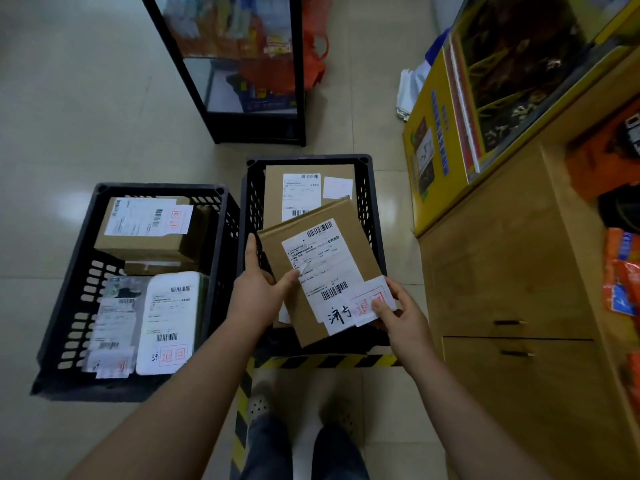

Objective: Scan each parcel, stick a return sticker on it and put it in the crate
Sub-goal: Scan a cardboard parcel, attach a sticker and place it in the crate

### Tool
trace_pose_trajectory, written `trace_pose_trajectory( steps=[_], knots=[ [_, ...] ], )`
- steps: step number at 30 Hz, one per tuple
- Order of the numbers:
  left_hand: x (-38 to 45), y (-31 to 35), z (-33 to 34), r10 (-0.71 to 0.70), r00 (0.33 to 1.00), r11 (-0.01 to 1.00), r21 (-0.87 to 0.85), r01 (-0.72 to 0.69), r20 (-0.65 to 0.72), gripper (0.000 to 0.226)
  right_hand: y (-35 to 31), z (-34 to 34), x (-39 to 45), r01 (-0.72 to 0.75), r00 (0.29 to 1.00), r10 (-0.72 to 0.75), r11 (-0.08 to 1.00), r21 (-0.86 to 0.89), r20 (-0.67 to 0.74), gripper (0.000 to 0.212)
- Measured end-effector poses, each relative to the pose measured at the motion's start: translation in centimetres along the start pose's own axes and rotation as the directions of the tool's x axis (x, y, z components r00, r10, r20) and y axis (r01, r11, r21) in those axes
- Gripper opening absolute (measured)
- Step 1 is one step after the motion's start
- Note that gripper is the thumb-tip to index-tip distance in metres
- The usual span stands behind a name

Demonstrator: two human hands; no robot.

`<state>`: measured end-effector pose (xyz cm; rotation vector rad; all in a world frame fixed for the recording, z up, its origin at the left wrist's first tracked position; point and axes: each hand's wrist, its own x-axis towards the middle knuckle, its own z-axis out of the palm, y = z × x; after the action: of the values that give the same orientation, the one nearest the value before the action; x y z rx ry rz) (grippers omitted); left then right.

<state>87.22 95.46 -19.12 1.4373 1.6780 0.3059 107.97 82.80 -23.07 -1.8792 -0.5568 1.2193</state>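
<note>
I hold a flat brown cardboard parcel (pixel 341 233) with a white shipping label above the right black crate (pixel 375 209). My left hand (pixel 258 282) grips the parcel's left edge. The fingers of my right hand (pixel 401 315) press a white return sticker with red print (pixel 369 299) onto the parcel's lower right corner. Another brown parcel (pixel 277 192) lies in the right crate beneath it. The left black crate (pixel 65 292) holds several parcels, three of which show red-printed stickers.
A wooden counter with drawers (pixel 512 278) stands to the right, with a yellow display box (pixel 436 140) on it. A black glass-fronted shelf (pixel 242 64) stands behind the crates. Yellow-black hazard tape (pixel 329 361) marks the floor by my feet.
</note>
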Motion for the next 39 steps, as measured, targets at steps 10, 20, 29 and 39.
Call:
trace_pose_trajectory(
  steps=[10, 20, 29, 39],
  knots=[
    [3.0, -0.9, -2.9, 0.109, 0.994, 0.993, 0.042, -0.110, 0.029, 0.074, -1.7, 0.1, 1.8, -0.014, 0.999, 0.019, 0.994, 0.111, -0.040, 0.040],
    [1.0, -3.5, -5.7, 0.117, 0.986, 0.986, 0.105, -0.129, 0.119, 0.057, -4.2, 4.1, 3.2, -0.074, 0.982, 0.125, 0.945, 0.320, -0.141, 0.031],
    [-0.1, -5.7, -4.9, 0.077, 0.995, 0.997, -0.014, -0.077, 0.061, 0.067, -4.2, 4.6, 2.5, -0.070, 0.989, 0.064, 0.997, 0.038, 0.131, 0.080],
    [-2.2, -6.8, -3.0, 0.077, 0.991, 0.997, -0.009, -0.076, 0.106, 0.090, -2.5, 2.0, -0.2, 0.047, 0.962, 0.028, 0.962, -0.268, 0.271, 0.108]
  ],
)
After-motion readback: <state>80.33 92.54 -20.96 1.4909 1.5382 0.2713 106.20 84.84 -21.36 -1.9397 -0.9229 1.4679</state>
